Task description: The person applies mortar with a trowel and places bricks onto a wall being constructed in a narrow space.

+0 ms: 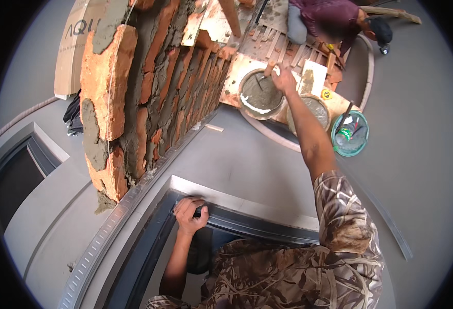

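Observation:
My right hand (284, 80) stretches forward and is closed around the wooden handle of a trowel (269, 69). Its thin shank runs down into grey mortar, and the blade is hidden there. The mortar fills a round bucket (243, 109) with white smears along its near inner wall. Just under my right forearm, a second bucket (291, 122) also holds grey, wetter-looking mix. Closer to my body, my left hand (190, 215) wraps its fingers over the dark window frame (231, 215) near its corner.
A brick wall (149, 92) with mortar joints and a taut string rises at left. Beyond the buckets, a co-worker (334, 20) crouches by bricks. A teal pail (351, 149) holds a bottle. Nearby are a yellow tape measure (326, 94), a hose (368, 67) and a cardboard box (68, 62).

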The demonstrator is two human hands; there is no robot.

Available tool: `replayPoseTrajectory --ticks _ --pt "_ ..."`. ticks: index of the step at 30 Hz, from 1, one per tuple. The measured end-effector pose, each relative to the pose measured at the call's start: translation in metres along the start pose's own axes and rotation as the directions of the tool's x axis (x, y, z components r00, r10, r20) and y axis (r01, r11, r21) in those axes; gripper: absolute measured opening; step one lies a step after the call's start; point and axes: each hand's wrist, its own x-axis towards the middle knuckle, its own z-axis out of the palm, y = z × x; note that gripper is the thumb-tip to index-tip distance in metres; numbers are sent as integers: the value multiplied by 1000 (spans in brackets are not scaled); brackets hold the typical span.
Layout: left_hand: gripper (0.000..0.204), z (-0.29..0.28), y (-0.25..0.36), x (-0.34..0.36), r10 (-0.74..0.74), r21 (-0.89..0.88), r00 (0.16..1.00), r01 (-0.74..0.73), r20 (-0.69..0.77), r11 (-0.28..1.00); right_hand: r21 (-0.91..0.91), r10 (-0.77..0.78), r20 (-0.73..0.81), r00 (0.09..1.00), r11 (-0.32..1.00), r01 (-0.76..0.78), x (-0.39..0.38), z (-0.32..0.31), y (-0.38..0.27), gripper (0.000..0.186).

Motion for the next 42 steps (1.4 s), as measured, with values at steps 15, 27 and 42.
replayPoseTrajectory --ticks 15,27,42 --pt "18 11 -23 20 84 -44 996 -85 -37 995 -175 -186 193 963 960 221 -75 48 26 41" --pt "10 6 -15 3 111 -53 988 -117 -111 992 697 304 545 782 354 -623 -264 -56 16 30" --pt "20 16 -16 -1 160 -43 974 -169 -160 985 877 -176 390 904 -227 -423 -473 -177 -125 62"
